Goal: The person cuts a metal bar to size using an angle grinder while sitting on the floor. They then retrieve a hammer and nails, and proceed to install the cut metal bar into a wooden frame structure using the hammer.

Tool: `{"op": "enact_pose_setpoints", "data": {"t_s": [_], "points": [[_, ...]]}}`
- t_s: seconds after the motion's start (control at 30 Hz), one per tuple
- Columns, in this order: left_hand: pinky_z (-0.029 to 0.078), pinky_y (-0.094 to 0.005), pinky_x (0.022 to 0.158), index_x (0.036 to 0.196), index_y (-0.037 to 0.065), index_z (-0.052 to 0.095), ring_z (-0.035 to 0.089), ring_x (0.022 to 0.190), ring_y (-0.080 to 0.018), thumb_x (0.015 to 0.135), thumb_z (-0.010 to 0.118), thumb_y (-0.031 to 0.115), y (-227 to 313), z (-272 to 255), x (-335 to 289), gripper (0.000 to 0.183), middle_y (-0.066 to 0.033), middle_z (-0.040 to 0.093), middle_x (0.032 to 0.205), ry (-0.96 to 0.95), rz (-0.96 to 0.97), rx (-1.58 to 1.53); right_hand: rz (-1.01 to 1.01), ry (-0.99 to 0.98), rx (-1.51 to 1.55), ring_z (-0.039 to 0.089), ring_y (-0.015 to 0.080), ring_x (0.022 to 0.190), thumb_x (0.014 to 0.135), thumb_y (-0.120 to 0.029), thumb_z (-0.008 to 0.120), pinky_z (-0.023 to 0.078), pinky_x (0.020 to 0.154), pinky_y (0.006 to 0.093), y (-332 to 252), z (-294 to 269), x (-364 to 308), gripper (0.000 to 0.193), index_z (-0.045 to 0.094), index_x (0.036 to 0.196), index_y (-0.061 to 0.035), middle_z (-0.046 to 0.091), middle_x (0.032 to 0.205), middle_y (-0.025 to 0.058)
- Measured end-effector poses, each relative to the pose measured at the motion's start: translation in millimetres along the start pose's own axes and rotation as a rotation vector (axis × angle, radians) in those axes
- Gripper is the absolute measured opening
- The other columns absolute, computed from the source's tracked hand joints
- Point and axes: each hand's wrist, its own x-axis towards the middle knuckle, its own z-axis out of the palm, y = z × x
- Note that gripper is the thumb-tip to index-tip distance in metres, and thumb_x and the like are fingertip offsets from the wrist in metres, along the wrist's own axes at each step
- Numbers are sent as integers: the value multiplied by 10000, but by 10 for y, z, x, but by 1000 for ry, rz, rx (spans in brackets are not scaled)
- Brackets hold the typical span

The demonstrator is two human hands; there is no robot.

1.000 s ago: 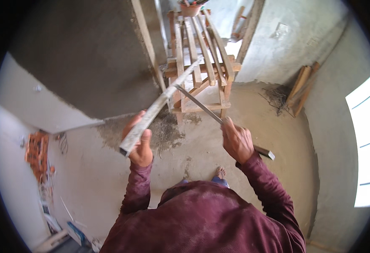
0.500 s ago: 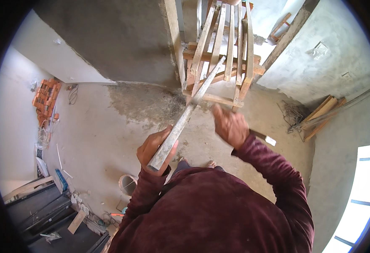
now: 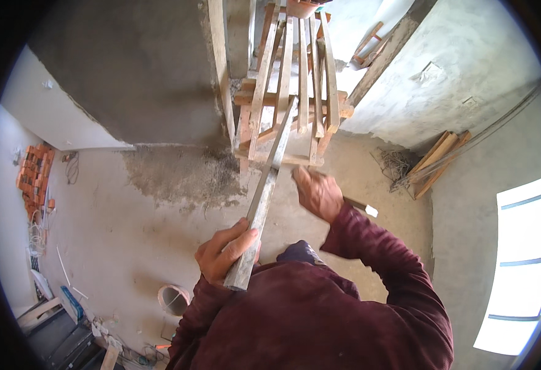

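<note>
My left hand (image 3: 224,253) is shut around the lower part of a long grey metal straightedge (image 3: 269,179). The bar slants up and away, and its far end lies over the wooden trestle (image 3: 283,92). My right hand (image 3: 317,192) is closed just right of the bar, near the trestle's lower rail. It grips a thin tool, and the tool's rear end (image 3: 360,206) sticks out behind the wrist. The front of that tool is hidden by the hand. Both arms wear dark red sleeves.
A grey plastered wall (image 3: 129,74) rises left of the trestle, above a rough concrete floor. A stack of red bricks (image 3: 33,172) lies far left, a small bucket (image 3: 173,299) near my left elbow. Planks (image 3: 437,160) lean at the right wall beside a bright window (image 3: 523,265).
The straightedge has swung from a leftward slant to nearly straight ahead. My right hand has moved in close beside it, and the long part of its thin tool no longer shows.
</note>
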Motion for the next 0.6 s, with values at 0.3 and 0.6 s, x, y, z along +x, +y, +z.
{"op": "enact_pose_setpoints", "data": {"t_s": [0.3, 0.6], "points": [[556, -360, 714, 1034, 93, 644, 673, 875, -294, 725, 763, 66, 312, 78, -13, 332, -215, 659, 1009, 106, -130, -44, 405, -77, 25, 607, 445, 745, 830, -83, 503, 463, 615, 545, 1984, 641, 372, 137, 512, 966, -67, 606, 774, 257], [498, -357, 673, 1164, 91, 440, 523, 800, -250, 869, 618, 309, 627, 213, -451, 408, -209, 485, 1016, 457, -329, -30, 242, 75, 226, 603, 407, 785, 861, -87, 508, 474, 653, 486, 1561, -486, 105, 192, 525, 1049, -53, 614, 852, 194]]}}
